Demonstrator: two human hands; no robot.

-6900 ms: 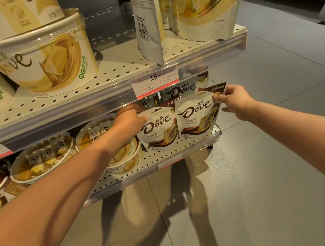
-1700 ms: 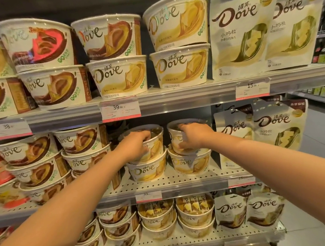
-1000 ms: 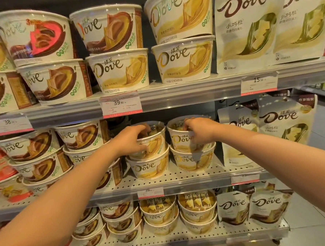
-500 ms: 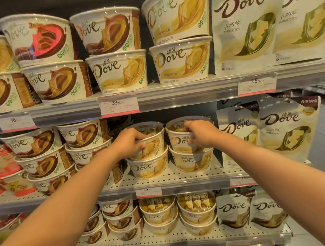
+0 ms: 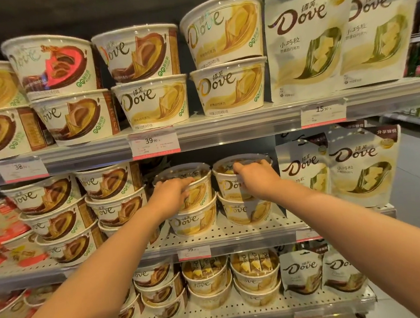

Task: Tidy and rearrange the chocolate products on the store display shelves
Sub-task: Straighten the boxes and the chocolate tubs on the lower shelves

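Presently: left hand (image 5: pixel 170 197) grips top cream-yellow round plastic Dove tub (image 5: pixel 196 185) | right hand (image 5: pixel 255 177) grips neighbouring matching tub (image 5: pixel 228 182) | middle perforated shelf (image 5: pixel 236 229), front edge.

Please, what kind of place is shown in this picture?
Most likely a shop aisle, such as a supermarket. Tiered shelves hold stacked chocolate tubs and pouches, and printed price tags are clipped to the shelf edge.

gap (image 5: pixel 153 169) behind left tub open | brown tubs (image 5: pixel 112 194) flank left | pouches (image 5: pixel 304 167) right
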